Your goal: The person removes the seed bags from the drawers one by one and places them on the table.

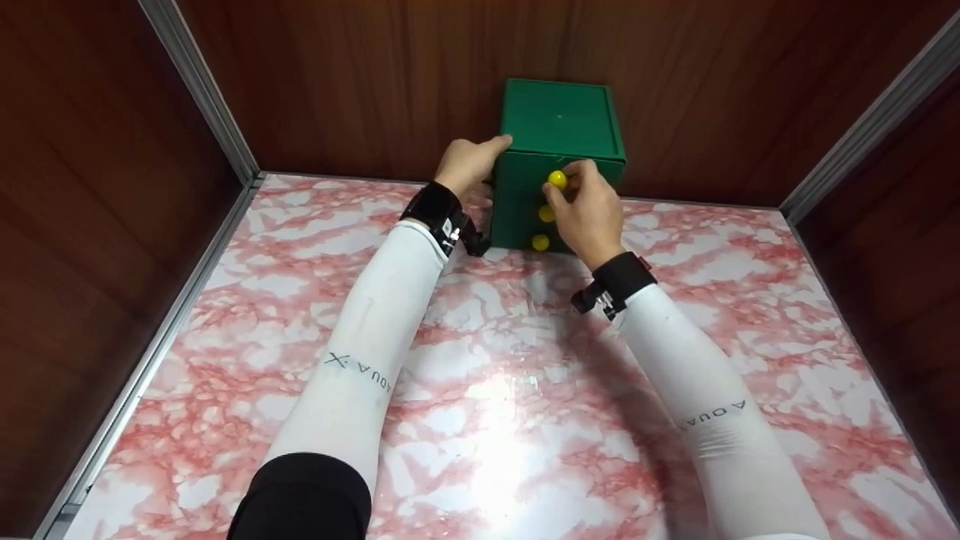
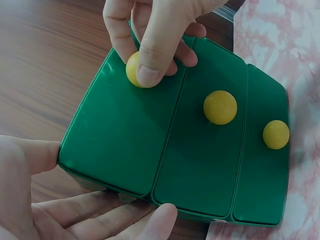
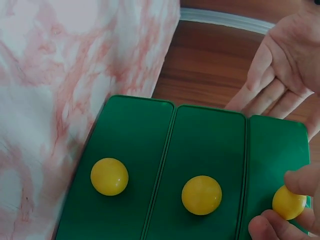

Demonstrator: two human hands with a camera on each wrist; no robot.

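Firstly, the surface: one desk (image 1: 465,322) with a glossy red-and-white marbled top, a bright patch of reflected light toward its near side. Enclosure: dark reddish-brown wood-grain panels (image 1: 360,90) at back, left and right; grey metal strips (image 1: 202,82) at the rear corners.

Item: one green box-shaped three-drawer unit (image 1: 559,116), flat rimmed top, standing at the far edge of the desk, slightly right of centre, near the back panel. Fittings: three round glossy yellow knobs, one per drawer front, in a vertical row: top knob (image 1: 556,179), middle knob (image 1: 547,214), bottom knob (image 1: 540,242).

Right hand (image 1: 592,214): grip pinching the top knob between thumb and fingers. Left hand (image 1: 469,163): grip spread, one digit at the unit's upper front left corner, the others extended along its left side.

Edges and clearance: scant room behind the unit; marbled surface runs from both its sides to the side panels, and broadly in front, between two white-sleeved forearms (image 1: 390,300) (lettered in black, a black strap at each wrist).

Views compared: the head view alone gives the unit's whole top. The left wrist view adds the left fingers (image 2: 95,220) beside the unit; the right wrist view, the left palm beyond it. Both wrist views show the seams (image 3: 162,160) between drawer fronts.
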